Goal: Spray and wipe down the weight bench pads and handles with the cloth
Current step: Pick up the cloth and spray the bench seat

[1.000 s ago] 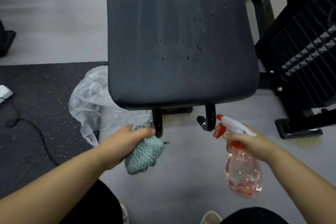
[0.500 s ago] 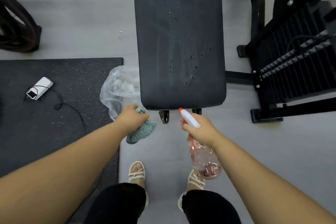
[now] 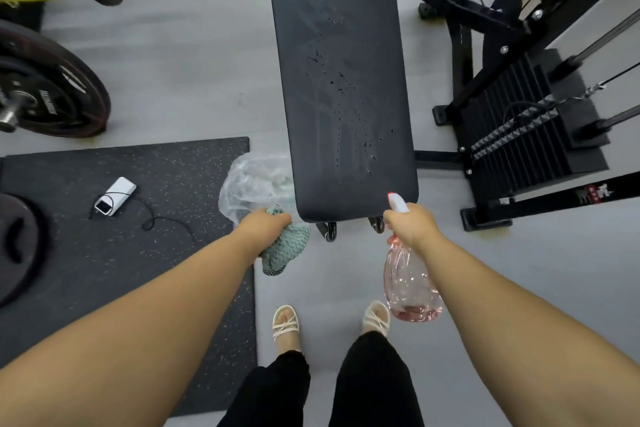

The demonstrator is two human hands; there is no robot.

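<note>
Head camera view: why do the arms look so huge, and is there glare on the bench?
Head view: the wide-angle lens swells the near forearms and leans the machine frame at the right edge; light is soft, shadows faint; the bench pad shows droplets and a dull sheen, no harsh glare.

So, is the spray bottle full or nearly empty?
Nearly empty: the spray bottle shows liquid pooled only at its base, clear above.

a white phone lies on the speckled mat beside weight plates.

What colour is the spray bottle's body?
Clear pink spray bottle, gripped by the right hand; head view.
</note>
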